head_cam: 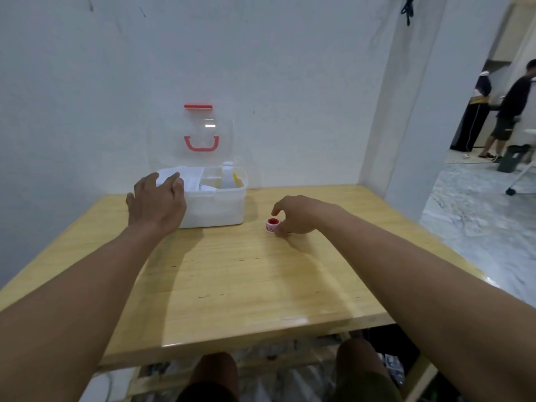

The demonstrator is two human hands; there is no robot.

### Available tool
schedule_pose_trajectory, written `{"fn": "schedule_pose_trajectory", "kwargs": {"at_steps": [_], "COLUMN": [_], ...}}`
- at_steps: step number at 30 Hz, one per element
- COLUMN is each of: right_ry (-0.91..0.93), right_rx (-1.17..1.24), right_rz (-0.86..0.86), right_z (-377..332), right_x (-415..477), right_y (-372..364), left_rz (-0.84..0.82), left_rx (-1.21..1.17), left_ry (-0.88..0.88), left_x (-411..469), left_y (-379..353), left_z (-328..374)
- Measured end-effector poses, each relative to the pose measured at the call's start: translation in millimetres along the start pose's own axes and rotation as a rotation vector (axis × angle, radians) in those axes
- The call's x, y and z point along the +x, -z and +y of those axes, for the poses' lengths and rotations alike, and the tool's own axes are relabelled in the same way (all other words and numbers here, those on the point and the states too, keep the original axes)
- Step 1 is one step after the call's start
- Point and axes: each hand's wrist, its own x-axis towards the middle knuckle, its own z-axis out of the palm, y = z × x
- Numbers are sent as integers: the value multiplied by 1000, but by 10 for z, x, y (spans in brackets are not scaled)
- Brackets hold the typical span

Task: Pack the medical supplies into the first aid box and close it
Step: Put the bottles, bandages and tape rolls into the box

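A white first aid box (216, 207) stands open at the back of the wooden table (232, 285). Its clear lid (200, 132), with a red handle and red latch, leans upright against the wall. Inside I see white packets and a white bottle (227, 177). My left hand (156, 203) rests on the box's front left corner, fingers spread over the rim. A small red and white tape roll (272, 224) lies on the table right of the box. My right hand (298, 214) pinches it between thumb and fingers.
The white wall stands right behind the box. To the right, the table edge gives way to a marble floor, where two people stand far off by a dark bin (512, 162). My knees show under the table's front edge.
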Motion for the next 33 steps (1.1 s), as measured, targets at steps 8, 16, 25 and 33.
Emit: {"fn": "schedule_pose_trajectory", "kwargs": {"at_steps": [8,16,25,33], "right_ry": [54,89,187,282], "right_rx": [-18,32,-15,-44], "right_rz": [55,109,156,181], "right_z": [-12,-72,-593,-1116], "right_x": [31,23,185,643], "right_y": [-57,244,843,1052], "left_rz": [-2,13,62,57], "left_rx": [-12,-21,-164,-165], "left_ry": [-3,-16,0,-23], "left_x": [-18,-47,-39,-20], "left_y": [8,44,110,109], "left_z": [15,26,-10,-169]}}
